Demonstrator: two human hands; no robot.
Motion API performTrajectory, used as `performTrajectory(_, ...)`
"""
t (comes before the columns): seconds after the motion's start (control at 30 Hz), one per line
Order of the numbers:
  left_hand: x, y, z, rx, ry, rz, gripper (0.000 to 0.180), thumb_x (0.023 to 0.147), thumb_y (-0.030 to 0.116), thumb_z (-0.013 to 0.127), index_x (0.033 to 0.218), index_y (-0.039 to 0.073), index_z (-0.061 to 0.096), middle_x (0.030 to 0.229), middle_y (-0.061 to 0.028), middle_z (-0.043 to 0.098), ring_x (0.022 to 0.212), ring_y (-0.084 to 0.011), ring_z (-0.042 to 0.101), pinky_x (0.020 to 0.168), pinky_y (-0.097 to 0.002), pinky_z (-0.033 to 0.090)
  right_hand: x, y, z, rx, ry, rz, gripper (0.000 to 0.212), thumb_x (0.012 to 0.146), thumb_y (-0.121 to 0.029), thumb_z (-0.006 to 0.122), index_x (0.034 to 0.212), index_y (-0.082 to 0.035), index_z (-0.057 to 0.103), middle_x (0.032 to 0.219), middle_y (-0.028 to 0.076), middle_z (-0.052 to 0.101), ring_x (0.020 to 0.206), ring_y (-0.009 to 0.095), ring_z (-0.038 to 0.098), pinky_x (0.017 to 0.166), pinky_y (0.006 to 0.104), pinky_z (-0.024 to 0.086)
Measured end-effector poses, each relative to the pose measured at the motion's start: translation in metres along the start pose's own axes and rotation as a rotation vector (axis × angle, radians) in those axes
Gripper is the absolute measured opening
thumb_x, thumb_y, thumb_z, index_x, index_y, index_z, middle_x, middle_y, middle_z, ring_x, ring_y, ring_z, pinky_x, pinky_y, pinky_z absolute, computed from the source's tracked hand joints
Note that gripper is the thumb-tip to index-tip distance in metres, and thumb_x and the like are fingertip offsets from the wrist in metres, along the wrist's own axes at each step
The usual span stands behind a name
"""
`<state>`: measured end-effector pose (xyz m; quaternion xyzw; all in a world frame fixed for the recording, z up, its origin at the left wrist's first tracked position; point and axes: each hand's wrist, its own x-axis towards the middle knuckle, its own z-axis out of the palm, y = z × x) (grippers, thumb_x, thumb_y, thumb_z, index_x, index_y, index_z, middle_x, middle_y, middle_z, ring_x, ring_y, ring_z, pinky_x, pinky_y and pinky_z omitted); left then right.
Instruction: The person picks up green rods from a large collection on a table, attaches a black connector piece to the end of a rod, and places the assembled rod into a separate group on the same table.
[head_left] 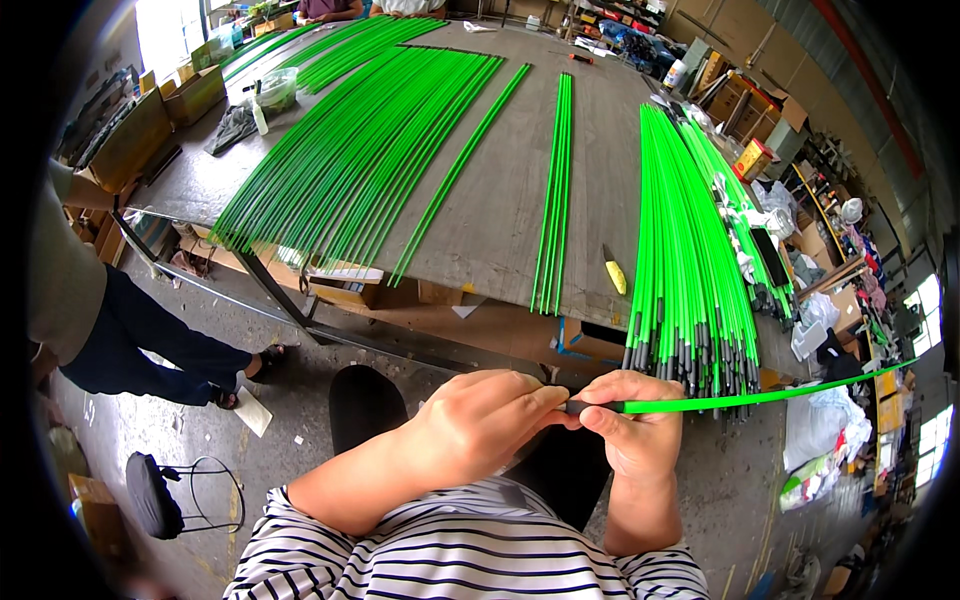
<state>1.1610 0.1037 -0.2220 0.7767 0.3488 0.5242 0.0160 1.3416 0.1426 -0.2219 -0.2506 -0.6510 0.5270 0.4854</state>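
Note:
In front of my body I hold a long, thin green rod (pixel 765 401) with a black end piece. My right hand (pixel 636 422) is closed round the rod close to that black end. Fingers of my left hand (pixel 478 425) pinch the tip of the black piece, and they hide part of it. The rod's free length reaches out to the right and bends slightly upward. Just beyond my right hand, a thick bunch of green rods with black ends (pixel 690 220) lies on the table. A small knife with a yellow handle (pixel 614 276) rests left of that bunch.
The long table (pixel 490 180) carries a wide row of green rods (pixel 360 150) and two narrow groups. A plastic tub (pixel 276 92) and grey cloth (pixel 232 130) sit far left. A person (pixel 120 310) stands at left near a stool (pixel 155 495). A phone (pixel 769 256) lies right.

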Motion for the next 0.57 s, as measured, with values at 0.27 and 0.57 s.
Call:
performTrajectory(0.27, 0.0006, 0.0012, 0.0013, 0.029, -0.024, 0.033, 0.03, 0.06, 0.004, 0.072, 0.086, -0.002, 0.058, 0.07, -0.008, 0.058, 0.056, -0.0207, 0.058, 0.049, -0.0272, 0.049, -0.0012, -0.0018, 0.0043, 0.124, 0.052, 0.055, 0.015, 0.068, -0.002, 0.072, 0.078, 0.005, 0.063, 0.073, 0.012, 0.063, 0.061, 0.016, 0.062, 0.052, 0.0194, 0.046)
performTrajectory(0.57, 0.0028, 0.0044, -0.0043, -0.083, -0.115, -0.049, 0.027, 0.064, 0.004, 0.071, 0.087, -0.002, 0.057, 0.066, -0.0088, 0.055, 0.051, -0.0226, 0.055, 0.045, -0.0285, 0.046, 0.0009, -0.0022, -0.0035, 0.019, -0.066, -0.046, 0.015, 0.068, -0.002, 0.072, 0.08, 0.004, 0.065, 0.077, 0.015, 0.064, 0.064, 0.019, 0.062, 0.057, 0.0222, 0.048)
